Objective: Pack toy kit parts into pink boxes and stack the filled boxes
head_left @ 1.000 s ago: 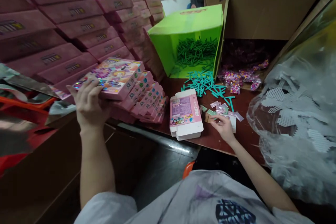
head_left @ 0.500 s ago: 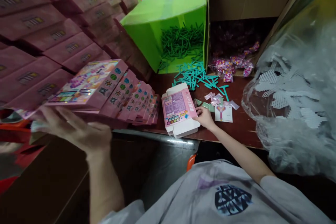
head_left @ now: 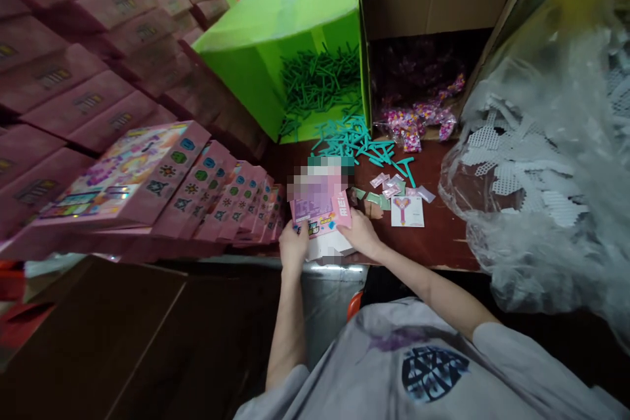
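A pink and white cardboard box lies at the front edge of the table, its printed back facing up and a white flap toward me. Pixelation hides its far end. My left hand grips its left side near the front corner, thumb on top. On the right side, my right hand is closed around the edge. Just right of the box are several small pink and green packets and a white card printed with a pink and orange wand shape.
Pink boxes lean in a row at left, with taller stacks behind. A bright green carton spills green T-shaped sticks. Bags of colourful beads lie in a brown carton; a plastic bag holds white perforated pieces.
My left hand has come from the leaning pink boxes to the left side of the box in front of me. My right hand stays at its right side. The view has shifted slightly.
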### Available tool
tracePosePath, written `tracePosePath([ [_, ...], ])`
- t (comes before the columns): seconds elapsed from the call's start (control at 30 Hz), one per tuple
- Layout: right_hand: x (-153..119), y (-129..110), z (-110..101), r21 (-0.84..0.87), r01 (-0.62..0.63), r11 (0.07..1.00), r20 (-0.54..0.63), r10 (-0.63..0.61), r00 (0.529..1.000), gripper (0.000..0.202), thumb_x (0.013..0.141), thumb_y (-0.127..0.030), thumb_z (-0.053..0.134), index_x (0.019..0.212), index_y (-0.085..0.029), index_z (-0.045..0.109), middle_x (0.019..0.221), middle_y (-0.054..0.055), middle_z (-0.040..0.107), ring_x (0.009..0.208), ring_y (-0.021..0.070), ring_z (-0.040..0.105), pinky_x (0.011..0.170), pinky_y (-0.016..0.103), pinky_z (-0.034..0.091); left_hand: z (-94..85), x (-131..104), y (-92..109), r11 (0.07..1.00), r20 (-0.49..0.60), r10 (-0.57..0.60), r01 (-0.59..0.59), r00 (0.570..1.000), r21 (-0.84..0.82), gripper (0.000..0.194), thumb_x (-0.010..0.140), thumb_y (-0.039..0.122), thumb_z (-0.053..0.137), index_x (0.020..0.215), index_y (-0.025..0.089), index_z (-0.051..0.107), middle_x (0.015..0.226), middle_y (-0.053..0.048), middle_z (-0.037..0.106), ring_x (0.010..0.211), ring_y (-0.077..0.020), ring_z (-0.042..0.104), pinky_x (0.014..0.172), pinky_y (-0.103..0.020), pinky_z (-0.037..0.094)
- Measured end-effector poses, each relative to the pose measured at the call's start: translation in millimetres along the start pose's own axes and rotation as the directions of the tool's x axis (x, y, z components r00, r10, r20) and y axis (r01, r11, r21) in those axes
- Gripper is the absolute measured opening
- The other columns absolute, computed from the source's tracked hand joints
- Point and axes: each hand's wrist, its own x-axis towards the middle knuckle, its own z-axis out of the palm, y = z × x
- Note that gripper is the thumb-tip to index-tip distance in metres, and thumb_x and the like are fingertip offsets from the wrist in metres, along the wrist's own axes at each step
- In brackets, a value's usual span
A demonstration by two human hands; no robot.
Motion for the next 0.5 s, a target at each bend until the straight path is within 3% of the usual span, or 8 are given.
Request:
tracePosePath([
  [0.13,-3.8,-12.9,6.1,-0.171,-0.020,0.985,-0.023,0.017,1.000,0.048,0.077,-0.032,0.075,0.118,-0.011,0.058,0.111,0.016,0.069,0.100,0.0282,0.065,0.086,0.036,0.048,-2.7,15.4,2.0,0.995,-0.081,0.034,-0.026,0.996,0.094,0.045,0.093,0.038,0.041,0.115,0.009,0.066,0.105,-0.022,0.070,0.099,-0.0329,0.066,0.086,-0.040,0.050],
  [0.3,6.8,-16.6,7.6,-0.244,-0.036,0.969,-0.005,0.036,0.999,0.054,0.080,-0.038,0.073,0.122,-0.009,0.055,0.105,0.018,0.071,0.098,0.0296,0.067,0.080,0.034,0.049,11.1,27.0,10.5,0.988,-0.185,0.067,-0.040,0.980,0.146,0.044,0.092,0.040,0.041,0.110,0.010,0.069,0.102,-0.024,0.070,0.096,-0.0355,0.066,0.084,-0.043,0.048],
  [0.4,17.3,-18.5,14.9,-0.269,-0.022,0.963,-0.016,0.018,1.000,0.061,0.081,-0.039,0.071,0.128,-0.006,0.051,0.109,0.020,0.069,0.101,0.0305,0.065,0.082,0.035,0.049,17.8,39.0,12.2,0.991,-0.278,0.085,-0.053,0.957,0.120,0.044,0.092,0.040,0.042,0.110,0.011,0.069,0.102,-0.023,0.069,0.095,-0.0345,0.066,0.084,-0.044,0.048],
  [0.5,25.4,-20.5,20.3,-0.219,0.011,0.976,-0.045,-0.021,0.999,0.054,0.082,-0.038,0.069,0.126,-0.012,0.051,0.117,0.016,0.067,0.103,0.0278,0.064,0.086,0.034,0.048,16.9,51.4,15.9,0.994,-0.325,0.109,-0.101,0.939,0.042,0.038,0.091,0.034,0.042,0.107,0.010,0.068,0.103,-0.020,0.069,0.097,-0.0303,0.065,0.087,-0.040,0.047],
])
